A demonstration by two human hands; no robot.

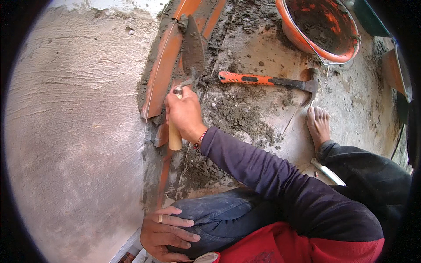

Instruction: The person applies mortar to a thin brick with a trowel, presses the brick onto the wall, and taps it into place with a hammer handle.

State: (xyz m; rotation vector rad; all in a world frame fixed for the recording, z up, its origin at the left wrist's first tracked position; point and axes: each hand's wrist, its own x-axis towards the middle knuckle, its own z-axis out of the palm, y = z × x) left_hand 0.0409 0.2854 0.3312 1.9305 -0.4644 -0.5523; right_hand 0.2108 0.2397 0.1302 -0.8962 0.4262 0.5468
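Observation:
My right hand (184, 111) is wrapped round the wooden handle of a pointing trowel (193, 50). The trowel's mortar-smeared blade points away from me, over a row of orange bricks (161, 74) bedded in grey mortar along the wall. A lump of wet mortar (182, 23) sits by the blade's tip. Along the bricks runs a thin taut string (151, 90). My left hand (169, 234), with a ring on one finger, rests on my bent knee with its fingers apart and nothing in it.
A claw hammer (267, 80) with an orange and black handle lies on the floor. Beyond it stands an orange bucket (302, 37) with mortar inside. Crumbled mortar (239, 116) is scattered beside the bricks. The plastered wall (79, 131) is at left; my bare foot (319, 125) is at right.

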